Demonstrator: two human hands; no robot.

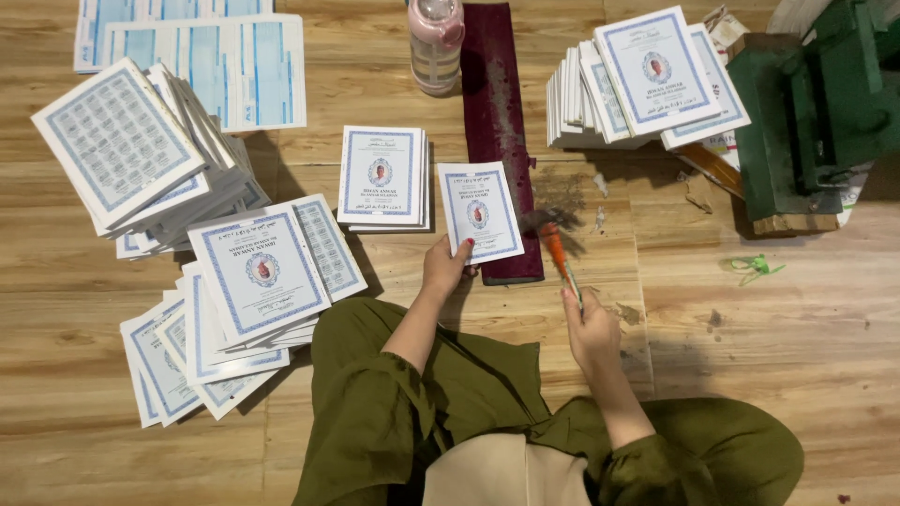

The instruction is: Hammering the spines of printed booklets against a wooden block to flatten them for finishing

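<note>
While the left hand (444, 267) pinches the lower left corner of a small white booklet (479, 212) with a blue border, the booklet lies with its right edge over a long dark red block (497, 122) on the wooden floor (769, 356). Fingers are closed on the booklet; thumb on top.

Right hand (591, 330) is clenched around the handle of a hammer (553, 242) with an orange shaft. Hammer head is blurred and sits just right of the red block, close to the booklet's lower right corner. Whether it touches the floor cannot be told.

Just left of the held booklet: a short neat stack of the same booklets (382, 178). Further left: a large slumped pile of booklets (141, 159) and a fanned pile (253, 281) near the person's left knee.

Beyond the block's far end stands a pink bottle (436, 42). To the upper right, another booklet stack (647, 80), loosely squared. Right of that, a green metal machine (806, 112) on a wooden base. A small green item (753, 267) lies on the floor, well apart from the right hand.

Person sits on the floor in olive-green clothing.
</note>
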